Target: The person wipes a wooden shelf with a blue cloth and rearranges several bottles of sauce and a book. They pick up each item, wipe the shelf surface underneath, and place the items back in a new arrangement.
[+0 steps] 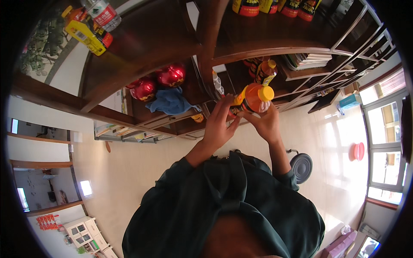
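Between my two hands I hold a plastic drink bottle [255, 97] with a yellow cap and an orange-brown drink inside. My left hand [219, 121] grips its label side near the base. My right hand [266, 122] has its fingers around the other side, partly hidden behind the bottle. Just beyond it, another yellow-capped bottle [267, 71] stands on a shelf of the dark wooden shelving unit [206, 35], with more bottles behind. A clear bottle [218, 84] stands to the left of the held one.
Red shiny round ornaments [171, 75] and a blue cloth [171, 101] lie on a left shelf. Several bottles [246, 7] line the upper shelf; two more [87, 32] are at far left. A round stool [301, 167] is on the floor at right, a pink basin [358, 151] beyond.
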